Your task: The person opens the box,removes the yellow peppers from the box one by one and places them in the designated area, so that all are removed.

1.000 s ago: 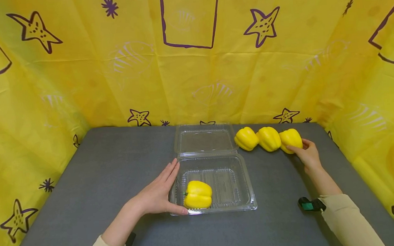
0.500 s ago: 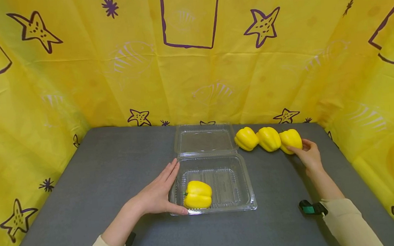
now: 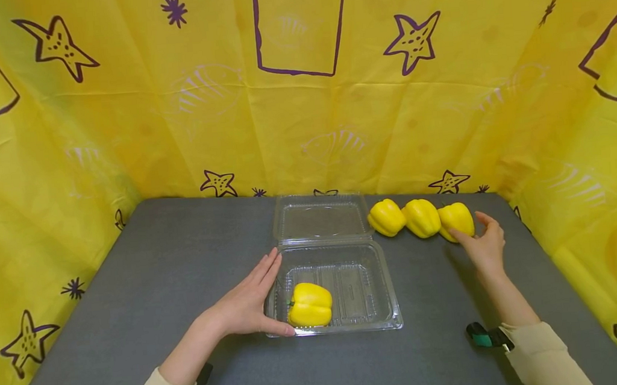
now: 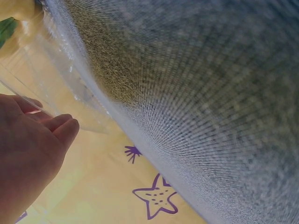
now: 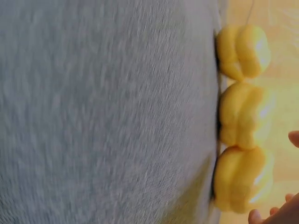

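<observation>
My left hand (image 3: 246, 300) lies along the left side of the clear plastic clamshell container (image 3: 391, 289), fingers straight and thumb at its front rim. Inside, at the front left, rests a yellow bell pepper (image 3: 311, 305) on its side. The left wrist view shows the same fingers (image 4: 58, 126) at the clear plastic edge. My right hand (image 3: 486, 248) is spread beside the rightmost yellow bell pepper (image 3: 456, 220) of a row of three. In the right wrist view its thumb and fingers (image 5: 254, 217) stand apart from the peppers. Nothing is in its grasp.
The container's lid (image 3: 321, 218) is folded back flat behind the base. The left pepper (image 3: 386, 217) and middle pepper (image 3: 422, 218) of the row lie right of the lid. A yellow printed curtain (image 3: 302, 114) encloses the grey table (image 3: 193, 250) at the back and sides.
My right hand's fingers have come away from the rightmost pepper, and the hand has widened and drawn slightly back. The left hand, container and peppers have stayed in place.
</observation>
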A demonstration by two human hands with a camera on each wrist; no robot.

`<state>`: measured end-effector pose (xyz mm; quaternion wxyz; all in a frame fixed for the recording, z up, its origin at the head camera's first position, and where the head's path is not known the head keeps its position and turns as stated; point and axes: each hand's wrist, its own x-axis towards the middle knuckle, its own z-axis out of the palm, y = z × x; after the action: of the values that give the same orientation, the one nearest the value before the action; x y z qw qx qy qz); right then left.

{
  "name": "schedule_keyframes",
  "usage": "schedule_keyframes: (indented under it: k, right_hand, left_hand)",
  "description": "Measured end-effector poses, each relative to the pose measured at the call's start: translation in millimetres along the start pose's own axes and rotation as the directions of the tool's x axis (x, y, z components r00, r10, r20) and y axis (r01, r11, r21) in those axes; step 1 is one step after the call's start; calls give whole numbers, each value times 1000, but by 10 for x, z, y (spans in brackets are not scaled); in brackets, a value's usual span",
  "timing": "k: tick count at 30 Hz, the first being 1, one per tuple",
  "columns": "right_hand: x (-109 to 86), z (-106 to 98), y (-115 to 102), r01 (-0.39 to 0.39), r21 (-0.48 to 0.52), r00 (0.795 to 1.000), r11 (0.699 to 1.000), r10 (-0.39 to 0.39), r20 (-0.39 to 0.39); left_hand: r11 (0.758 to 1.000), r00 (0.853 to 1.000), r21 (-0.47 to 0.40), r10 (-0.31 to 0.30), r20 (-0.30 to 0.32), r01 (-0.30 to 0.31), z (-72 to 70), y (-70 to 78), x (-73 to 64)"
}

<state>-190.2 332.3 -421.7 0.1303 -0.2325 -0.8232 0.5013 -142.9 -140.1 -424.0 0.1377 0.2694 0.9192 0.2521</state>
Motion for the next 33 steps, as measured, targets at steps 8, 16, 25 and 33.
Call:
schedule_keyframes:
  k: [8, 16, 25, 33]
  right_hand:
    - [-163, 79, -200, -8, 89, 997, 996, 0, 83]
    - [-361, 191, -384, 26, 188, 980, 982, -62, 190]
    - [-684, 373, -561, 60, 195, 927, 979, -127, 354]
    - [-974, 509, -662, 80, 243, 861, 967, -190, 472]
  left_hand:
    - [1000, 1000, -6, -15, 9, 15, 4, -1, 1]
    - [1000, 1000, 6, -23, 17, 23, 11, -5, 11]
    - [1000, 1000, 2, -19, 11, 19, -5, 4, 13]
    - [1000, 1000, 3, -18, 10, 18, -6, 1, 14]
